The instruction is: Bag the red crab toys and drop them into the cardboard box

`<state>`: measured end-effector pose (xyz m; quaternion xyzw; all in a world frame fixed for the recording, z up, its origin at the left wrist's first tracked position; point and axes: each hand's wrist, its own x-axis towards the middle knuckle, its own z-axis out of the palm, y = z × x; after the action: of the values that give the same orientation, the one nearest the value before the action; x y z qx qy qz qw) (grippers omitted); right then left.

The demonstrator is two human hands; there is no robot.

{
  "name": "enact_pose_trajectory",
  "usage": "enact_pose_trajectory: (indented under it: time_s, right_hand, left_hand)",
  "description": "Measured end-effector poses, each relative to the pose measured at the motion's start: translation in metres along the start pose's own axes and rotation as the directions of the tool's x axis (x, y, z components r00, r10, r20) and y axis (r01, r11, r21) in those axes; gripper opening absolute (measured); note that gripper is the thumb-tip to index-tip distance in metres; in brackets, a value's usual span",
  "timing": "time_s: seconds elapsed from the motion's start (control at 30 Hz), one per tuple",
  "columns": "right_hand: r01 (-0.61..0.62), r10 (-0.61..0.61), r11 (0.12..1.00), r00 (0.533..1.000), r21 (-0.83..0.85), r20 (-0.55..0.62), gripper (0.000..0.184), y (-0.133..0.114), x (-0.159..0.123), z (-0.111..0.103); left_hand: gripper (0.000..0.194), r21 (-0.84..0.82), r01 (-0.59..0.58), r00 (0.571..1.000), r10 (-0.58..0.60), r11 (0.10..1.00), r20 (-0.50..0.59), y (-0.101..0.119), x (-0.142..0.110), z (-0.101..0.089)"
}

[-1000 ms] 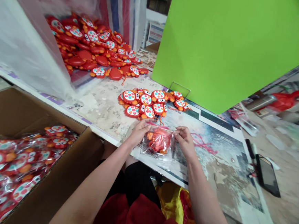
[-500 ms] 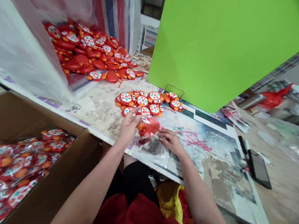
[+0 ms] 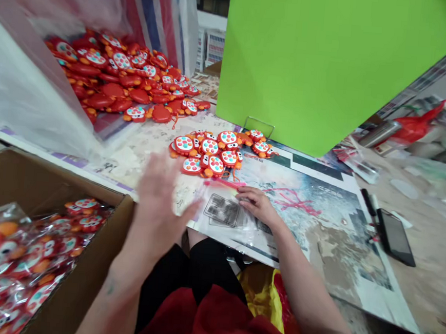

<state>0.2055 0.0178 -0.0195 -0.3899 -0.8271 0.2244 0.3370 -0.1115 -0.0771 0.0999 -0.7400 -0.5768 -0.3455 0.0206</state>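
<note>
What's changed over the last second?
The left hand swung left toward the cardboard box and now looks open, no longer holding the bagged orange toy. The right hand moved down onto a clear bag. The loose toys stayed put.

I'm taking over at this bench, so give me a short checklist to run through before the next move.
1. Left hand free of items: cannot tell, it is motion-blurred.
2. Right hand on the clear plastic bag: ok.
3. Bag lying flat with no toy visible inside: ok.
4. Pink strip attached to the bag: cannot tell.
5. Loose crab-shaped toys beside the bag: ok.
6. Bagged toys lying in the open cardboard box: ok.
</note>
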Motion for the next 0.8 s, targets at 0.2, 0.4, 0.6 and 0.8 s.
enact_pose_trajectory:
  time_s: [0.2, 0.4, 0.6, 0.8]
  right_hand:
    - [0.017, -0.017, 1.0, 1.0, 0.01, 0.01, 0.025, 0.002, -0.001, -0.001]
    - [0.001, -0.002, 1.0, 0.999, -0.027, -0.037, 0.034, 0.003, -0.001, 0.0]
    - [-0.027, 0.024, 0.984, 1.0, -0.177, -0.015, 0.033, 0.01, -0.004, 0.003]
    - [-0.061, 0.059, 0.972, 0.998, -0.228, -0.017, 0.033, 0.009, -0.004, 0.005]
  left_hand:
    - [0.123, 0.05, -0.074, 0.715, 0.018, 0.996, 0.699, 0.033, -0.011, 0.08]
    - [0.084, 0.056, -0.129, 0.713, 0.054, 0.99, 0.699, 0.041, -0.024, 0.087]
    - [0.056, 0.09, -0.212, 0.744, 0.101, 0.973, 0.66, 0.053, -0.028, 0.078]
    - [0.033, 0.054, -0.188, 0.798, 0.12, 0.981, 0.59, 0.054, 0.009, 0.094]
